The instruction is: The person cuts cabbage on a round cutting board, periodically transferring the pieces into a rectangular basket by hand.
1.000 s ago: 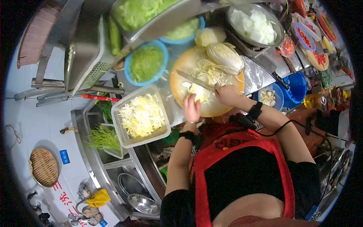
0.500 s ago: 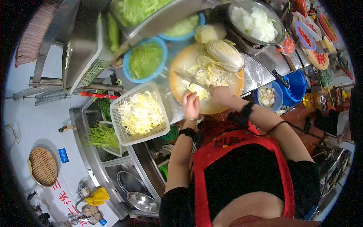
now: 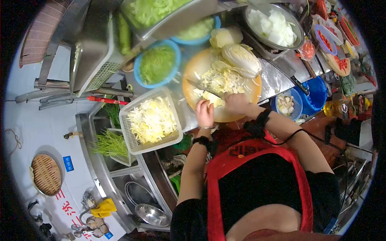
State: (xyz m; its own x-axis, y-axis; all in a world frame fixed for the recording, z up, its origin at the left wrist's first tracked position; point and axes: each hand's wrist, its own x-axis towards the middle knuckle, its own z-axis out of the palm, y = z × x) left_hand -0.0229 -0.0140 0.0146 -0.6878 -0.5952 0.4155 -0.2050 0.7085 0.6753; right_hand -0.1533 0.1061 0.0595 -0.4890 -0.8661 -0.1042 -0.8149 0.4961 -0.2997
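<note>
**Work Surface and Items Resting on It**

The supporting surface is a stainless-steel counter (image 3: 277,78). A round wooden cutting board (image 3: 237,112) lies at its centre. Just beside the board, on the left, sits a white slotted basket (image 3: 134,148) filled with shredded cabbage. Behind the basket stands a blue bowl (image 3: 138,78) of green shreds. A second blue bowl (image 3: 209,34) sits behind the board, partly hidden under a steel tray. A round metal basin (image 3: 297,38) of white chunks stands at the rear right. A small blue bowl (image 3: 296,105) of pale pieces rests at the counter's right edge.
</note>
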